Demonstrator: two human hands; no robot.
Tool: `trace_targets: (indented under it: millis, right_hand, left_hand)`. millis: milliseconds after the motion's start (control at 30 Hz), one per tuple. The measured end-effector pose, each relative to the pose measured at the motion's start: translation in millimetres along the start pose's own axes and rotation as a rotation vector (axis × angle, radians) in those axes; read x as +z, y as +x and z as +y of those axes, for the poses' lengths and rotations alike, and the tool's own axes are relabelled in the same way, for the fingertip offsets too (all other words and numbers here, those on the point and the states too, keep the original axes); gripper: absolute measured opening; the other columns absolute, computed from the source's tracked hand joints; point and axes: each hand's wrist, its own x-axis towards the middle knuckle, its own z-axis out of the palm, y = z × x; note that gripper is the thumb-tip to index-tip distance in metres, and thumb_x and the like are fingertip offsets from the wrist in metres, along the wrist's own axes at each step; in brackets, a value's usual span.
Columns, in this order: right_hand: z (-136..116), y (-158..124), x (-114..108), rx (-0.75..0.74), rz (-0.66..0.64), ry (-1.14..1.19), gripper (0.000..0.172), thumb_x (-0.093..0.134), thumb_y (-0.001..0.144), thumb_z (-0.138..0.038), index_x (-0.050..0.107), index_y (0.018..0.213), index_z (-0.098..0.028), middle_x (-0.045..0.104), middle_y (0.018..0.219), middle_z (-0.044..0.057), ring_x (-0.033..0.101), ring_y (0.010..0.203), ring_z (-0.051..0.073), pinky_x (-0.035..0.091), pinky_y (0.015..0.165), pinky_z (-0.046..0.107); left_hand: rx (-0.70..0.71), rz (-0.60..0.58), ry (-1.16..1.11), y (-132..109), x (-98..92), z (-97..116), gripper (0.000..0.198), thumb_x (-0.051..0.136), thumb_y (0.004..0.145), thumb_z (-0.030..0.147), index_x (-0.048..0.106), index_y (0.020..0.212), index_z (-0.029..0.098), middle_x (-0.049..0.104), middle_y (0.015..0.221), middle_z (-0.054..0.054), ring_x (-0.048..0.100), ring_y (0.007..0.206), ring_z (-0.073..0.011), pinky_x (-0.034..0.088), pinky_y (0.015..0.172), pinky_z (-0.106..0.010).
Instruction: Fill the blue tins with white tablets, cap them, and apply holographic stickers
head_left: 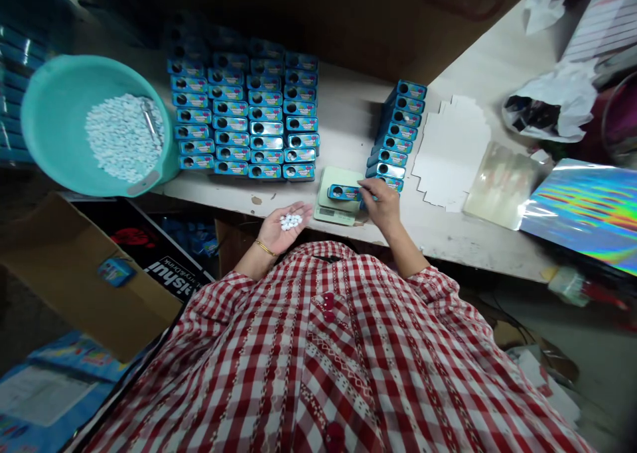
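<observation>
My left hand point(283, 231), a gold bangle at its wrist, is turned palm up by the table's front edge. A small heap of white candies point(290, 222) lies in its cupped palm. My right hand point(381, 202) pinches the right end of a small blue candy tin point(343, 193). This tin, with a dark round opening at its left end, is on a pale kitchen scale point(326, 215) or just above it; I cannot tell which. Rows of similar blue tins point(266, 143) stand behind my left hand. Another column of tins point(395, 144) runs back beyond my right hand.
At the left, a turquoise basin point(54, 118) holds many white candies and a metal scoop point(150, 121). White card sheets point(450, 151) and a shiny holographic sheet point(590, 207) lie at the right. A large cardboard box point(348, 22) borders the back. An open carton point(64, 260) sits lower left.
</observation>
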Motion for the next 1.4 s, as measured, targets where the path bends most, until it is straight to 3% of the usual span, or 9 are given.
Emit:
trace_targets:
  millis: [167, 300, 533, 700, 867, 967, 1100, 1233, 1400]
  right_hand:
    - [16, -2, -16, 0.055, -0.05, -0.091, 0.03, 0.052, 0.086, -0.037, 0.061, 0.109, -0.02, 0.063, 0.11, 0.01, 0.057, 0.103, 0.023, 0.048, 0.087, 0.04]
    - [15, 4, -9, -0.026, -0.196, -0.174, 0.049, 0.06, 0.08, -0.041, 0.053, 0.123, -0.018, 0.055, 0.124, 0.014, 0.049, 0.115, 0.029, 0.04, 0.097, 0.047]
    - [2, 13, 3, -0.037, -0.401, -0.32, 0.065, 0.07, 0.073, -0.03, 0.045, 0.131, -0.015, 0.048, 0.131, 0.015, 0.044, 0.116, 0.032, 0.04, 0.092, 0.046]
    - [-3, 15, 7, -0.043, -0.465, -0.404, 0.062, 0.066, 0.076, -0.03, 0.043, 0.132, -0.016, 0.048, 0.131, 0.014, 0.044, 0.114, 0.032, 0.041, 0.087, 0.044]
    - [-4, 22, 9, -0.042, -0.523, -0.479, 0.041, 0.056, 0.08, -0.019, 0.052, 0.121, -0.013, 0.057, 0.116, 0.013, 0.049, 0.102, 0.027, 0.042, 0.085, 0.038]
    - [7, 61, 9, -0.039, -0.394, -0.472, 0.039, 0.052, 0.082, -0.02, 0.051, 0.12, -0.011, 0.057, 0.113, 0.014, 0.048, 0.102, 0.028, 0.043, 0.086, 0.037]
    - [31, 157, 20, 0.054, -0.173, -0.475, 0.04, 0.053, 0.081, -0.021, 0.052, 0.119, -0.01, 0.056, 0.113, 0.018, 0.051, 0.099, 0.03, 0.044, 0.085, 0.042]
    - [48, 245, 49, 0.156, -0.171, -0.415, 0.04, 0.052, 0.08, -0.017, 0.054, 0.119, -0.011, 0.057, 0.117, 0.017, 0.054, 0.102, 0.029, 0.046, 0.086, 0.042]
    - [57, 271, 63, 0.131, -0.165, -0.298, 0.049, 0.04, 0.083, -0.011, 0.048, 0.13, -0.018, 0.045, 0.137, 0.013, 0.049, 0.116, 0.023, 0.044, 0.094, 0.041]
  left_hand:
    - [0.091, 0.131, 0.013, -1, -22.0, 15, 0.016, 0.047, 0.082, 0.01, 0.062, 0.078, 0.011, 0.065, 0.069, -0.007, 0.062, 0.062, -0.0108, 0.049, 0.053, -0.018]
    - [0.162, 0.045, 0.091, 1, -24.6, 18, 0.012, 0.052, 0.079, 0.01, 0.063, 0.083, 0.012, 0.061, 0.065, -0.003, 0.057, 0.056, -0.0083, 0.04, 0.043, -0.014]
    - [0.179, -0.029, 0.139, 1, -17.0, 24, 0.01, 0.056, 0.075, 0.015, 0.064, 0.08, 0.011, 0.06, 0.067, -0.003, 0.053, 0.056, -0.0076, 0.034, 0.04, -0.013]
    - [0.133, -0.009, 0.069, 3, -17.0, 32, 0.028, 0.047, 0.082, 0.03, 0.065, 0.078, 0.009, 0.06, 0.066, -0.006, 0.052, 0.054, -0.0091, 0.035, 0.04, -0.016]
    - [0.107, 0.027, 0.02, 3, -17.1, 36, 0.028, 0.043, 0.083, 0.026, 0.065, 0.078, 0.009, 0.06, 0.065, -0.007, 0.053, 0.054, -0.0097, 0.035, 0.039, -0.016]
    - [0.097, 0.066, -0.014, 0, -17.1, 38, 0.024, 0.043, 0.082, 0.02, 0.064, 0.077, 0.008, 0.059, 0.064, -0.007, 0.052, 0.052, -0.009, 0.034, 0.037, -0.015]
    - [0.135, 0.103, -0.065, -9, -22.9, 38, 0.02, 0.046, 0.081, 0.018, 0.064, 0.075, 0.01, 0.059, 0.064, -0.007, 0.054, 0.054, -0.0101, 0.036, 0.038, -0.016]
    - [0.186, 0.17, -0.096, -20, -34.5, 34, 0.018, 0.048, 0.08, 0.018, 0.064, 0.075, 0.012, 0.06, 0.066, -0.007, 0.053, 0.054, -0.0103, 0.038, 0.038, -0.017]
    - [0.165, 0.209, -0.106, -24, -43.7, 30, 0.017, 0.048, 0.079, 0.017, 0.064, 0.077, 0.012, 0.061, 0.067, -0.006, 0.053, 0.053, -0.0096, 0.039, 0.039, -0.017]
